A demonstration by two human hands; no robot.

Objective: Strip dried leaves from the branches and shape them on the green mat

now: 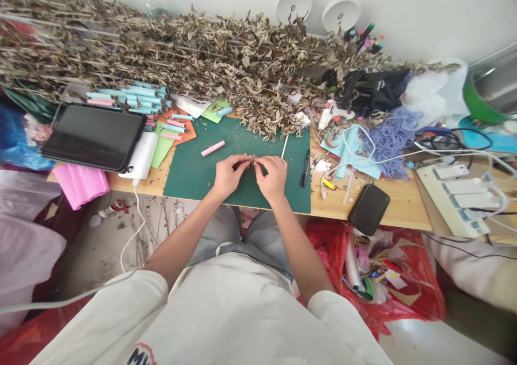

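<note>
Both my hands meet over the green cutting mat (pixel 194 171). My left hand (pixel 226 175) and my right hand (pixel 273 176) are each pinched shut on a small clump of dried leaves (pixel 251 163) held between them just above the mat. A pink paper roll (pixel 212 148) lies on the mat to the upper left of my left hand. A thin wooden stick (pixel 284 147) lies just beyond my right hand, and a black pen (pixel 305 168) rests at the mat's right edge.
A big heap of dried leafy branches (pixel 161 53) covers the back of the wooden table (pixel 404 206). A dark tablet (pixel 93 136) and blue and pink paper rolls (pixel 137 97) lie left. A glue gun (pixel 333 112), purple yarn (pixel 390 136), black case (pixel 368 209) and power strip (pixel 454 201) sit right.
</note>
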